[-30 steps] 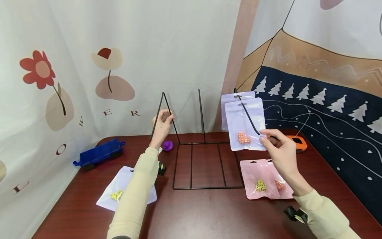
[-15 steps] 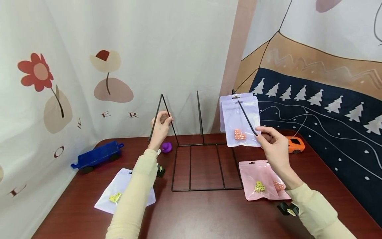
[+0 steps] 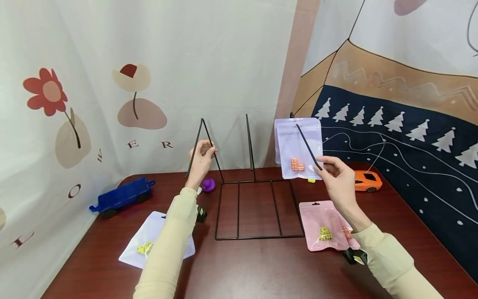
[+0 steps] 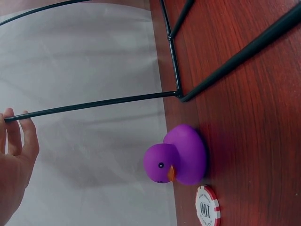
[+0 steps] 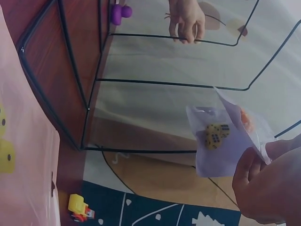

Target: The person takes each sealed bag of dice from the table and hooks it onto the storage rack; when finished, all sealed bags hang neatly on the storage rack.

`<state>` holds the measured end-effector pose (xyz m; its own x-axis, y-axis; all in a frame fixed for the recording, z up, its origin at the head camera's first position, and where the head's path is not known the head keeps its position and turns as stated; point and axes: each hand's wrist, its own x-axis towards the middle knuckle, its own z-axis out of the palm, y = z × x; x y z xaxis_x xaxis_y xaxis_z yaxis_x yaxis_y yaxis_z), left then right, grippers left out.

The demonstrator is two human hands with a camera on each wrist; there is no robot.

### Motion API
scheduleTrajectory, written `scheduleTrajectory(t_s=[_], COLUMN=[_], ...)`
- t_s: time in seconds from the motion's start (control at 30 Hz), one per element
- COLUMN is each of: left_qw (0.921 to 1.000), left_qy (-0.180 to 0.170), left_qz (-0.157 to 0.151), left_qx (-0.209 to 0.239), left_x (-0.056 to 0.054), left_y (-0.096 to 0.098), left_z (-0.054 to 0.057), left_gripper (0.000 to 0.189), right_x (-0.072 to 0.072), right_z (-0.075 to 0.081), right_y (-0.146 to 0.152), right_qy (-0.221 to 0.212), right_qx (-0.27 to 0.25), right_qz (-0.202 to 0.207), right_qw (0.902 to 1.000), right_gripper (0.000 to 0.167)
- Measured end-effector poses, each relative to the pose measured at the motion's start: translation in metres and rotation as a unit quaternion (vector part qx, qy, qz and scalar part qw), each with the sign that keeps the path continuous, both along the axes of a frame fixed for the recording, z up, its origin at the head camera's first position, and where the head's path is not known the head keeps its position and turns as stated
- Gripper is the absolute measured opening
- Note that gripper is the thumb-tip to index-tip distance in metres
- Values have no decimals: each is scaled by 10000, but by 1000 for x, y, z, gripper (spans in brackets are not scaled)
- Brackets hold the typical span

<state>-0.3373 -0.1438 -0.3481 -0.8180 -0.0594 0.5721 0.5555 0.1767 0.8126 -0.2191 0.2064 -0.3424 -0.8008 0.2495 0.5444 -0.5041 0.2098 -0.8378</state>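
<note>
A black wire rack (image 3: pixel 259 238) stands on the table, with hooks at the top of its uprights. My left hand (image 3: pixel 202 160) holds the rack's left upright, fingers bent around the rod. On the right-hand hook hangs a lavender zip bag (image 3: pixel 288 147) with orange dice (image 3: pixel 296 165) in it. My right hand (image 3: pixel 339 182) pinches this bag's right edge, close to the hook's tip. Behind it hangs a second lavender bag (image 5: pixel 221 157), mostly covered in the head view; the right wrist view shows yellow dice inside it. The middle and left hooks carry no bags.
Pink bags (image 3: pixel 311 230) with dice lie right of the rack base. Another lavender bag (image 3: pixel 136 232) lies under my left forearm. Around the back are a blue toy trailer (image 3: pixel 121 195), a purple duck (image 4: pixel 190 155), a poker chip (image 4: pixel 207 207) and an orange toy car (image 3: pixel 367 181).
My right hand has moved left and back, sliding the orange-dice bag along the hook until it nearly overlaps the bag behind. My left hand keeps its hold on the upright.
</note>
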Motion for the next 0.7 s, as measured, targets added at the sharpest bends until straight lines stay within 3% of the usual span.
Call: scheduleTrajectory(t_s=[0.27, 0.7], left_qw=[10000, 9999], left_qy=[-76, -133], left_qz=[10, 105], left_qx=[12, -19], left_x=[-2, 0], left_y=[0, 0], left_z=[0, -1], left_gripper=[11, 8], right_x=[-1, 8], right_z=[-2, -7], right_y=[3, 15], right_qy=[104, -100], right_qx=[-245, 157], right_qz=[-8, -330], right_qw=[9996, 9993], right_gripper=[24, 23])
